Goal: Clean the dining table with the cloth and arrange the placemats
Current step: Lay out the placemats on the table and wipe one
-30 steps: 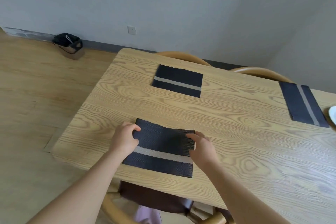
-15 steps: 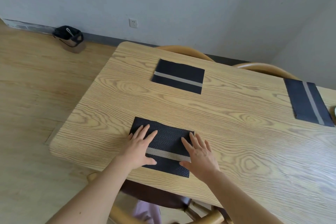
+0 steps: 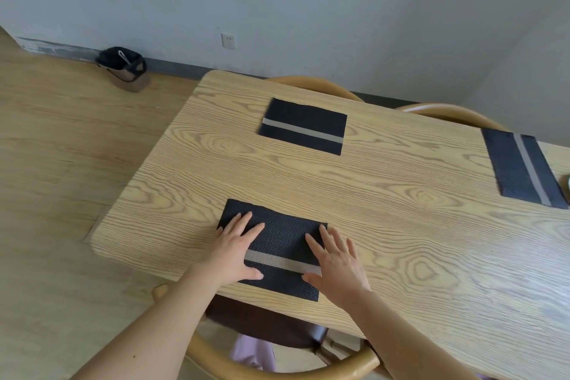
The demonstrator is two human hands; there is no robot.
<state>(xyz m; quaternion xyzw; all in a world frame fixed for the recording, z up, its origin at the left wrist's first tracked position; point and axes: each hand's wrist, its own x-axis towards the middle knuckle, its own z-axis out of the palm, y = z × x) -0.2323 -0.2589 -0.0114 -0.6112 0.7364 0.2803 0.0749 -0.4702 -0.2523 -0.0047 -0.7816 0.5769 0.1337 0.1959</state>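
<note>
In the head view a light, grained wooden dining table [image 3: 401, 225] fills the middle. At its near edge a black woven rectangular placemat with a grey stripe [image 3: 282, 237] lies flat. The left hand [image 3: 237, 251] rests flat on the mat's left part, fingers straight and spread, gripping nothing. The right hand [image 3: 337, 262] presses flat on its right edge, fingers also straight, partly on the table's wood. A second black striped placemat [image 3: 303, 126] lies toward the table's far edge, and a third black striped placemat [image 3: 521, 168] at its right end. A curved wooden chair [image 3: 277, 370] stands under the table's near edge.
</note>
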